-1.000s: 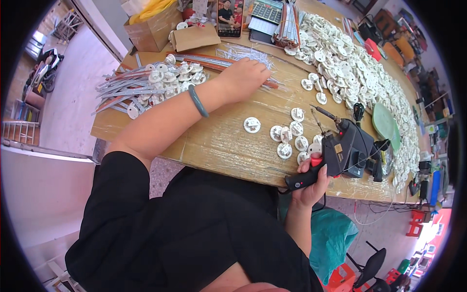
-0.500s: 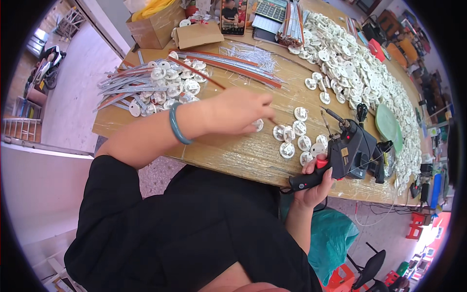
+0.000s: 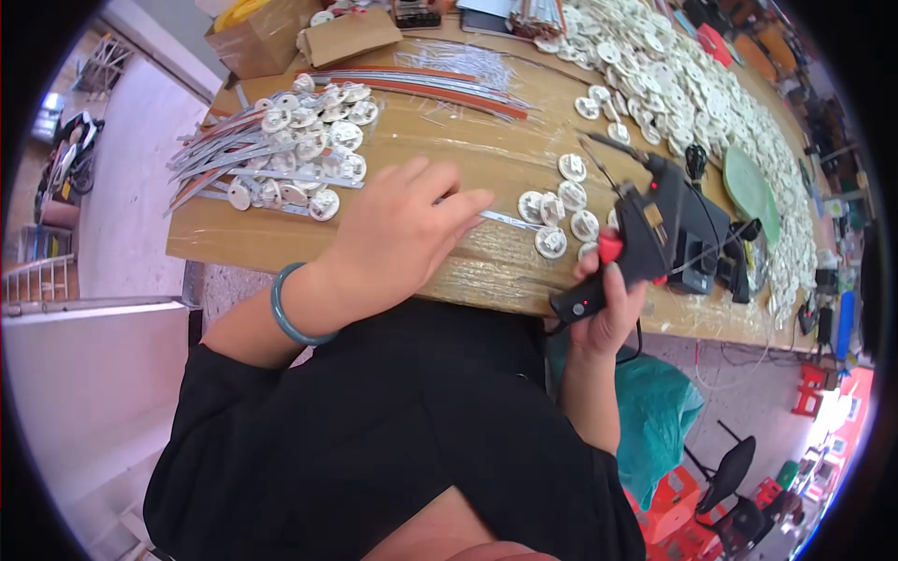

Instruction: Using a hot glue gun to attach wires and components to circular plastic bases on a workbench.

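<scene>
Centre frame: left hand [image 3: 402,229] lies palm-down on the surface [image 3: 486,271], which is wood w/ a glossy clear film that wrinkles near the front edge. Fingers spread and loose, not gripping; tips touch a thin flat silvery strip [image 3: 510,221] on the wood. Smooth green bangle [image 3: 285,309] on that wrist.

Right of centre: right hand [image 3: 608,299] w/ fingers closed round the grip of a black glue gun [image 3: 641,238], hard plastic, red trigger, thin nozzle pointing up-left over the surface.

Between the hands: small cluster of round white discs [image 3: 561,210], flat, button-like, just beside the strip's far end. Upper left: pile of the same discs fixed on long grey strips [image 3: 281,154], fanned out. Top centre: bundle of red-brown rods [image 3: 421,89], straight and slim. Upper right: wide heap of loose white discs [image 3: 692,84], and a flat green round plate [image 3: 748,187] near it.

Top left: brown cardboard box [image 3: 267,37], contents mostly out of frame, something yellow inside. Beside it a flat folded cardboard piece [image 3: 351,37].
</scene>
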Available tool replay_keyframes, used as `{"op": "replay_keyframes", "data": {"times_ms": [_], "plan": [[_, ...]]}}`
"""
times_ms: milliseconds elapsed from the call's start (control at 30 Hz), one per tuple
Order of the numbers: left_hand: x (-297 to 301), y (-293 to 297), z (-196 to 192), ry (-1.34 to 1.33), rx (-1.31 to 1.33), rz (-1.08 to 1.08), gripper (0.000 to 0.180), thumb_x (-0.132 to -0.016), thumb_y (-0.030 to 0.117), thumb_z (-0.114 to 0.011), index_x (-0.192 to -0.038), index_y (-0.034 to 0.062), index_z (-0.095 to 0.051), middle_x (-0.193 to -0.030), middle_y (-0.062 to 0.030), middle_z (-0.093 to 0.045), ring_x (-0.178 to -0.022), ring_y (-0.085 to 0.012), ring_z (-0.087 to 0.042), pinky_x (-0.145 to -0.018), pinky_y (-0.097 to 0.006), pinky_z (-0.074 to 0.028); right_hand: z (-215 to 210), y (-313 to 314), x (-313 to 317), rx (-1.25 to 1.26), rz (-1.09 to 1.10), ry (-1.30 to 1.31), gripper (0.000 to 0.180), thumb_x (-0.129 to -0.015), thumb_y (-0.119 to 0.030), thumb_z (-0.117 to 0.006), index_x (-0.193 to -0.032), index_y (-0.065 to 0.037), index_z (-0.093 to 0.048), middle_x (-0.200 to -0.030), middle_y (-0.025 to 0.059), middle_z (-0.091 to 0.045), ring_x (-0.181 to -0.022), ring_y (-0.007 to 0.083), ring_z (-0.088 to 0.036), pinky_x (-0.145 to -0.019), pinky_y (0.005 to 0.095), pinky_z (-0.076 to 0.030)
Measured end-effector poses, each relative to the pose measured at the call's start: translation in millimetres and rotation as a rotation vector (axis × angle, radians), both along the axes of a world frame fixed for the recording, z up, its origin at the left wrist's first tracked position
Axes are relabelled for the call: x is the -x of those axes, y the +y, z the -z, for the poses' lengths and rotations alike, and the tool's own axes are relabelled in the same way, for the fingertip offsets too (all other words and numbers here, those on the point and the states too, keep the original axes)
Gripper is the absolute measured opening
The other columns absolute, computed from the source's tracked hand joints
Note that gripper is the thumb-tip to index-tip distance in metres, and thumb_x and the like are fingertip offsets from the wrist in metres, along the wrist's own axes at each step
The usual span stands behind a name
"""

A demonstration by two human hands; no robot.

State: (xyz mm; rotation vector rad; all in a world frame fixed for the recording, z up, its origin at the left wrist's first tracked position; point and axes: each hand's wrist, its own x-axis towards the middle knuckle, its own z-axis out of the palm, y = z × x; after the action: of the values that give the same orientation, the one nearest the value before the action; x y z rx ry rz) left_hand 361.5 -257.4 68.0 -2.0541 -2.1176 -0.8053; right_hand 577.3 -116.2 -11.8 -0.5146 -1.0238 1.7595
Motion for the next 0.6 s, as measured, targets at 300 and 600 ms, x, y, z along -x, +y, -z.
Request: {"op": "replay_keyframes", "data": {"times_ms": [300, 600], "plan": [[-12, -5, 6, -0.239, -0.001, 0.023, 0.017, -0.087, 0.007, -0.069, -0.104, 0.0064, -0.07, -0.089, -0.0106, -0.06, -0.077, -0.0296, -0.063, -0.066, -0.039, -0.05, -22, -22, 39, -0.139, -0.096, -0.218, 0.063, -0.076, 0.008, -0.076, -0.132, 0.0, -0.047, -0.121, 0.0109, -0.06, -0.097, 0.0158, -0.064, -0.082, 0.0301, -0.055], [-10, -2, 23, -0.497, 0.04, 0.192, 0.016, -0.091, 0.01, -0.065, -0.106, 0.0041, -0.069, -0.091, -0.0138, -0.065, -0.081, -0.032, -0.064, -0.071, -0.039, -0.051, -24, -38, 43, -0.192, -0.188, -0.272, 0.059, -0.079, 0.007, -0.076, -0.131, 0.0, -0.049, -0.119, 0.0105, -0.061, -0.09, 0.0124, -0.064, -0.063, 0.0221, -0.053]]}}
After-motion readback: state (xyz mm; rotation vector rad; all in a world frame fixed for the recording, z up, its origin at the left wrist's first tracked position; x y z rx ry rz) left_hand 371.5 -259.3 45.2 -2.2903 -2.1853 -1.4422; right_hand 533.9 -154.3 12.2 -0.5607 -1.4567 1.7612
